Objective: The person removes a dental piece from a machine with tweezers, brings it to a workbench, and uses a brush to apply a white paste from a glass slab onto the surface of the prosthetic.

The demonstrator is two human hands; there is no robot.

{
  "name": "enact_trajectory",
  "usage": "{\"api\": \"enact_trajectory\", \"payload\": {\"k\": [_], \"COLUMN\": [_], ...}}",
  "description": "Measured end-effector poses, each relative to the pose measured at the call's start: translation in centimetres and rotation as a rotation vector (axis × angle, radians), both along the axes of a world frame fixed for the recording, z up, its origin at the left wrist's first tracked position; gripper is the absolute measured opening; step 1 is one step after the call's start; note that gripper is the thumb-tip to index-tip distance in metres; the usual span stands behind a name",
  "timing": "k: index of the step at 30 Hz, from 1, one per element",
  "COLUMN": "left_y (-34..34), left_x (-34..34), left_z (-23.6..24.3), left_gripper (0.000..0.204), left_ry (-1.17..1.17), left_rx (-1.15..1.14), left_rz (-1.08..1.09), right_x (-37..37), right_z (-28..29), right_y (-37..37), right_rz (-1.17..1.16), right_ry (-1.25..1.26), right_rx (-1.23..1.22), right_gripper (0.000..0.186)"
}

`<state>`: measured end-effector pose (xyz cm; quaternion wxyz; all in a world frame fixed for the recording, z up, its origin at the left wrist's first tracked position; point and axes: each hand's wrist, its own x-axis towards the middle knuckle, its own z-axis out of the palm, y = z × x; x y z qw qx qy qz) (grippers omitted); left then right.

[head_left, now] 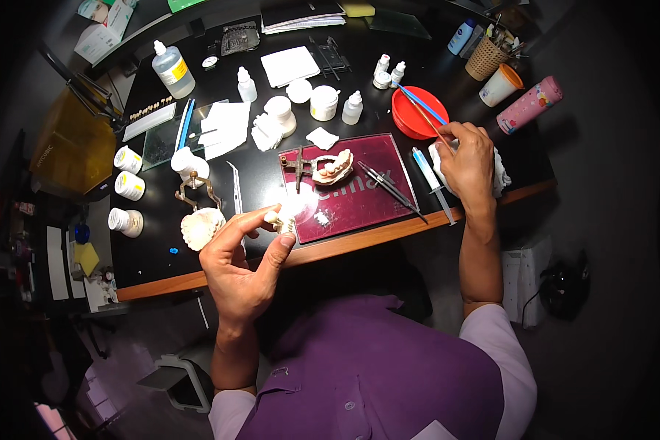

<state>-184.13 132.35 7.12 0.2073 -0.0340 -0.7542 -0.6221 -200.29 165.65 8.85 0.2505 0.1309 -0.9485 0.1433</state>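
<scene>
My left hand is raised at the table's front edge. Between its thumb and fingers it pinches a small off-white dental piece, brightly lit. My right hand is closed around a thin brown-handled stick like a brush, whose far end reaches over the red bowl. Under that hand lies a crumpled white cloth. A dental cast with teeth on a metal articulator rests on the dark red plate between my hands. Another cast stands beside my left hand.
A syringe and slim metal instruments lie near my right hand. Tweezers lie left of the plate. White jars, a large bottle, a pink flask and a tool basket stand around the table.
</scene>
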Motion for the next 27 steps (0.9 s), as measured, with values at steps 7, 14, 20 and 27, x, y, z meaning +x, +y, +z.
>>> {"api": "enact_trajectory", "payload": {"k": [7,14,20,27], "left_y": [-0.3,0.2,0.6,0.2], "left_x": [-0.2,-0.7,-1.2,-1.8], "left_z": [-0.2,-0.3,0.3,0.4], "left_gripper": [0.034,0.032,0.028,0.026], "left_ry": [0.025,0.003,-0.048,-0.058], "left_rx": [-0.034,-0.01,0.075,0.143], "left_rz": [0.011,-0.014,-0.055,-0.089], "right_x": [1.6,2.8,6.4,9.9], "right_z": [1.5,4.0,3.4,-3.2], "right_y": [0.6,1.8,8.3,14.0], "right_rz": [-0.024,0.002,-0.007,-0.154], "right_ry": [0.08,0.06,0.053,-0.044], "right_rx": [-0.102,-0.123,-0.715,-1.023], "right_gripper": [0.011,0.012,0.012,0.01]}}
